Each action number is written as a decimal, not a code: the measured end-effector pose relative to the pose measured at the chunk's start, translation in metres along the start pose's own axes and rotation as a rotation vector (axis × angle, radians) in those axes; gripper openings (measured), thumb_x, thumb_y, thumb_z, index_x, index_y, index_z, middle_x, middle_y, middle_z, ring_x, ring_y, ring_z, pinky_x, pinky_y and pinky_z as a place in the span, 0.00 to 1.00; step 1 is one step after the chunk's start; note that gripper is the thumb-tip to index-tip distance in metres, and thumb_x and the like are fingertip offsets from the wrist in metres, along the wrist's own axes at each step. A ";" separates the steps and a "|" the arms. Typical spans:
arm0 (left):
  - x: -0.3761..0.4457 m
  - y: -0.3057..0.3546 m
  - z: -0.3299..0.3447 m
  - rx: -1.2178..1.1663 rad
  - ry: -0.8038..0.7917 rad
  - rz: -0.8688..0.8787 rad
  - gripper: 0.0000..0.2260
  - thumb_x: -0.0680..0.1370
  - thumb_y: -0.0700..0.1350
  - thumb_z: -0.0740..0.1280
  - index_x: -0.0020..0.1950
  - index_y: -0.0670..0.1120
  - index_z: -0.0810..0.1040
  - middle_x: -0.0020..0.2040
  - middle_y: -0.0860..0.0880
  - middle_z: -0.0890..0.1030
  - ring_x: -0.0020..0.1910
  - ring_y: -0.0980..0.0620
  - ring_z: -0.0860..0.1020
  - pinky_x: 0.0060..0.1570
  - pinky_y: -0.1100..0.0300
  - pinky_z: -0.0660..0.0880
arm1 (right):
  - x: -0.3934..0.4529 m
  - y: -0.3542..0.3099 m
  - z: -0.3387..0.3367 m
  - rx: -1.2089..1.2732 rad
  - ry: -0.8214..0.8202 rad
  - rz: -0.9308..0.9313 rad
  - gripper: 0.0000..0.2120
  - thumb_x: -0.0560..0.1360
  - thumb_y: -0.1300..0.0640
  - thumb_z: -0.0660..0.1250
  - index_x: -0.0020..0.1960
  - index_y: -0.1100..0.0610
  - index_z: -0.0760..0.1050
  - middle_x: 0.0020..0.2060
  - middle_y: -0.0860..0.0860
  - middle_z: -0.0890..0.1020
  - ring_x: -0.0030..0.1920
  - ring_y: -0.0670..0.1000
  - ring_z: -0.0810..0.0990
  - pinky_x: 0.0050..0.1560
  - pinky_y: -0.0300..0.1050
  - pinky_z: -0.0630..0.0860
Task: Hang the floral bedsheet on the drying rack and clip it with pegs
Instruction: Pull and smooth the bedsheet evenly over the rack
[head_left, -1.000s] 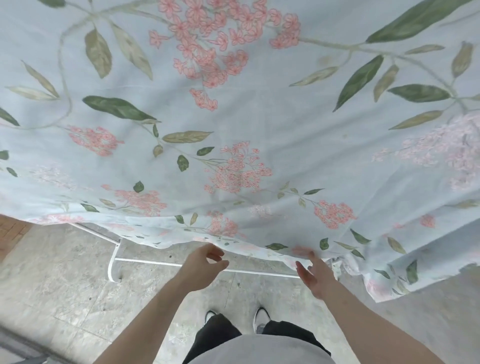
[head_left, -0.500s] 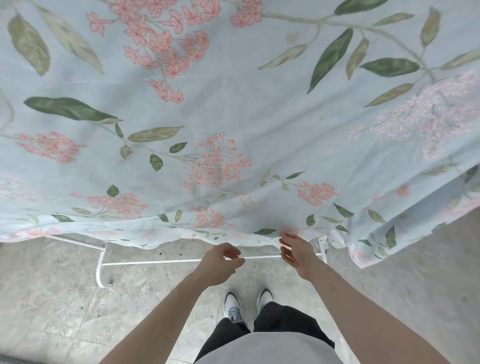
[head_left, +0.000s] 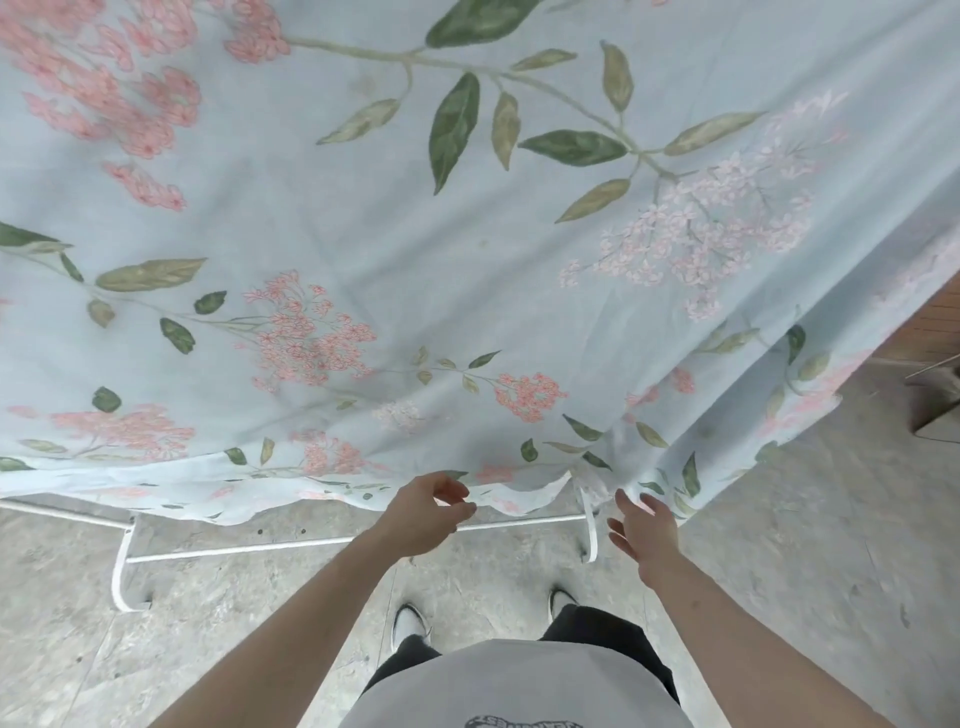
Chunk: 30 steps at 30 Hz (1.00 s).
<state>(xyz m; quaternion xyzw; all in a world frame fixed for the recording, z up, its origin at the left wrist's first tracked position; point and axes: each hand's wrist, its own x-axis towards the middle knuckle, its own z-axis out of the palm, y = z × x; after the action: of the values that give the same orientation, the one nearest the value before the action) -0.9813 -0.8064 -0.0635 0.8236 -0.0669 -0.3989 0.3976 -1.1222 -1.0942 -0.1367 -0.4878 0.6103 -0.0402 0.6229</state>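
Note:
The floral bedsheet (head_left: 467, 260), pale blue with pink flowers and green leaves, hangs spread over the drying rack and fills most of the view. Only the rack's white lower bar (head_left: 311, 543) and its curved feet show under the hem. My left hand (head_left: 428, 514) is at the hem with curled fingers, thumb tip against the edge; whether it pinches the cloth is unclear. My right hand (head_left: 644, 527) is spread, fingers straight, just below the bunched corner of the sheet beside the rack's right leg (head_left: 589, 535). No pegs are visible.
Grey stone floor (head_left: 805, 571) lies all around, with my two shoes (head_left: 410, 623) close to the rack's bar. A dark object with a thin rod (head_left: 935, 400) stands at the right edge, below a strip of brown brick paving.
My right hand has left the hem, shifted right and spread its fingers. My left hand rose to the hem. The view has swung right, showing the sheet's right corner.

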 end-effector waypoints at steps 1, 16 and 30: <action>0.003 0.006 0.008 -0.014 0.015 -0.001 0.09 0.78 0.49 0.74 0.56 0.50 0.81 0.52 0.56 0.84 0.40 0.53 0.86 0.36 0.63 0.76 | 0.008 -0.005 -0.003 -0.057 0.006 -0.045 0.29 0.79 0.54 0.73 0.76 0.54 0.66 0.54 0.53 0.81 0.47 0.55 0.85 0.55 0.53 0.83; 0.012 0.072 0.182 -0.188 0.166 -0.118 0.07 0.77 0.46 0.74 0.53 0.49 0.82 0.51 0.53 0.85 0.36 0.55 0.84 0.32 0.67 0.74 | 0.117 -0.082 -0.062 -0.795 -0.031 -0.457 0.19 0.84 0.45 0.60 0.45 0.58 0.77 0.41 0.53 0.82 0.45 0.60 0.82 0.43 0.51 0.78; -0.023 0.062 0.203 -0.202 0.282 -0.249 0.10 0.78 0.47 0.72 0.58 0.47 0.81 0.53 0.53 0.83 0.40 0.53 0.85 0.32 0.70 0.73 | 0.159 -0.111 -0.067 -0.975 -0.084 -0.406 0.24 0.84 0.43 0.60 0.64 0.63 0.76 0.59 0.63 0.83 0.60 0.65 0.81 0.59 0.53 0.77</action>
<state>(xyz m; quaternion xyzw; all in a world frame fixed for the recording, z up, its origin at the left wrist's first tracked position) -1.1280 -0.9607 -0.0803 0.8291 0.1320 -0.3305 0.4312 -1.0754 -1.2923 -0.1636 -0.8304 0.4259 0.1479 0.3275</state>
